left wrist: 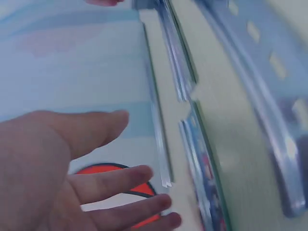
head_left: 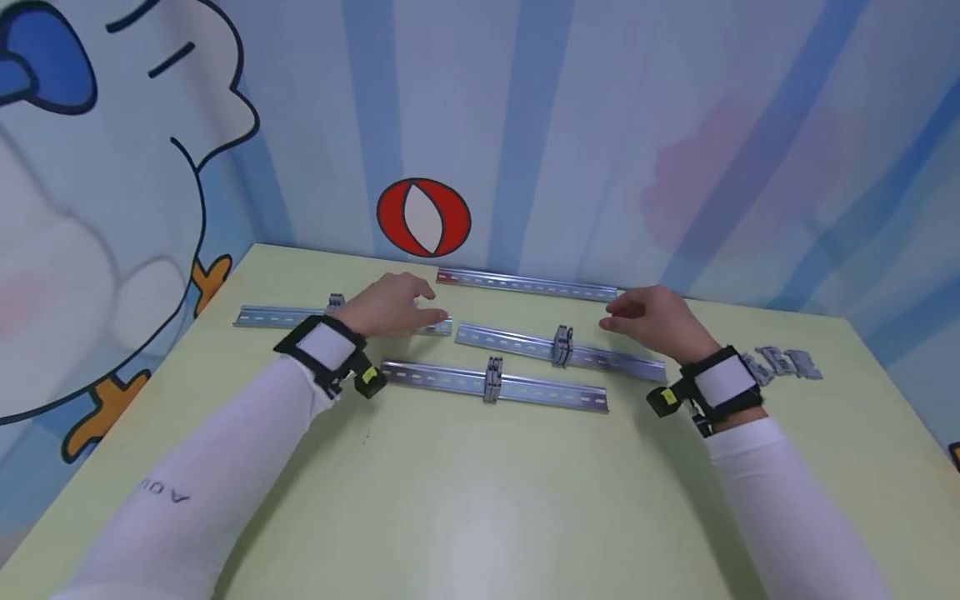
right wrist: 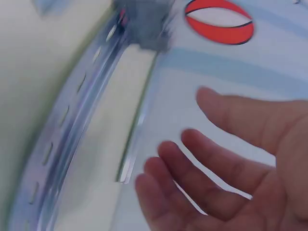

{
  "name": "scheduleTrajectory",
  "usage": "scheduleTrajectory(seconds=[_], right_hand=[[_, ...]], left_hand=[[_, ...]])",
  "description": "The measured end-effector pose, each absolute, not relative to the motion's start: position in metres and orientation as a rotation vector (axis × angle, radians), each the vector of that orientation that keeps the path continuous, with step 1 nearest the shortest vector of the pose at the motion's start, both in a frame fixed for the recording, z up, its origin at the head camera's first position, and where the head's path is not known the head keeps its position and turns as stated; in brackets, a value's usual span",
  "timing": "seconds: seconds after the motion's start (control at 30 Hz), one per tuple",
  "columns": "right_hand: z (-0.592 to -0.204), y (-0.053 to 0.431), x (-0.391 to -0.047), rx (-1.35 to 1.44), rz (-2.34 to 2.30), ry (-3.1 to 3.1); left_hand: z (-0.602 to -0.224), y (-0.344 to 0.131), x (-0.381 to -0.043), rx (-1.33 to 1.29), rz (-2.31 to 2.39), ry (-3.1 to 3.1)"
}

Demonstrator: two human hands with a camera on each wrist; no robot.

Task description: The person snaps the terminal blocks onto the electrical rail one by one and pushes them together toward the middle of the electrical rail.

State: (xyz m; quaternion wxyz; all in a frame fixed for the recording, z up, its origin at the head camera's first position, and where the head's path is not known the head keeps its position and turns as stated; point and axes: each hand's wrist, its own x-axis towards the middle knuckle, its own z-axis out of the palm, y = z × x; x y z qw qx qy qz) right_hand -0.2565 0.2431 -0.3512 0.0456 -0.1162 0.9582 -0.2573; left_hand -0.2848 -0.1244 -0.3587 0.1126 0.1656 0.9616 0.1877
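Note:
Four slotted metal DIN rails lie on the table. My left hand (head_left: 390,305) is over the right part of the left rail (head_left: 270,317), its fingers spread and nothing in them. Near the right end of the back rail (head_left: 525,284) hovers my right hand (head_left: 656,318), fingers relaxed and holding nothing. A grey terminal block (head_left: 562,346) sits upright on the right rail (head_left: 622,362). Another grey block (head_left: 492,380) stands on the front rail (head_left: 427,376). Behind the left wrist, a third block (head_left: 336,301) shows in part on the left rail.
Several loose grey blocks (head_left: 780,362) lie at the table's right, beside the right wrist. The pale yellow table (head_left: 480,500) meets a patterned wall (head_left: 585,150) just behind the back rail.

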Motion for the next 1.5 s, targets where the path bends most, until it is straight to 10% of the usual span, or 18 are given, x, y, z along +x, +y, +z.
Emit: scheduleTrajectory(seconds=[0.6,1.5], right_hand=[[-0.398,0.242,-0.344,0.115,-0.524,3.083],[-0.374,0.267,-0.326,0.278,-1.433,2.496]], left_hand=[[-0.38,-0.106,-0.36,0.197,0.418,2.996],[-0.395,-0.106,-0.371,0.337,0.759,3.115]])
